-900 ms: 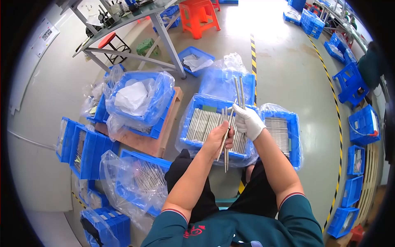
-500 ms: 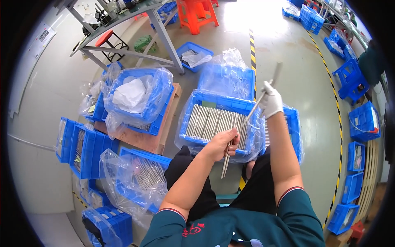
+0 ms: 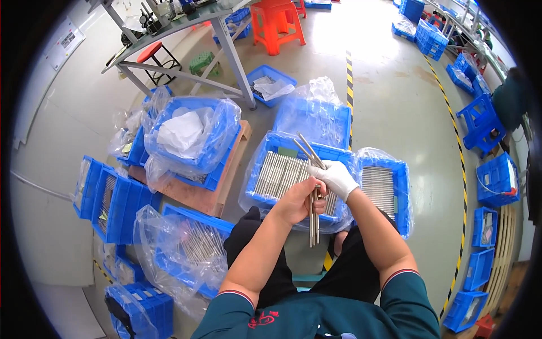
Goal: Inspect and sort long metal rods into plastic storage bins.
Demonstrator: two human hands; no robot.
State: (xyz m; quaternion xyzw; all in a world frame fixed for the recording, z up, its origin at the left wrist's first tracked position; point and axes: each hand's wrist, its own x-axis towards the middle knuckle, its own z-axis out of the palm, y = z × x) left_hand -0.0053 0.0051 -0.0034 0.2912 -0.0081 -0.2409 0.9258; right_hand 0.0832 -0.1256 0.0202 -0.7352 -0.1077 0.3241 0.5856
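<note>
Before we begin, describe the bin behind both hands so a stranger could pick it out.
From the workbench at upper left, go down and right to the person's knees. Just beyond them stands a plastic-lined blue bin of rods. Unlike the neighbouring bin to its right, it shows behind the left hand and gloved right hand, with a green card at its far side.

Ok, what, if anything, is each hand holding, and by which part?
The left hand grips metal rods above their lower ends, which stick out below it. The gloved right hand holds other rods jutting up-left; where along them is hidden.
</note>
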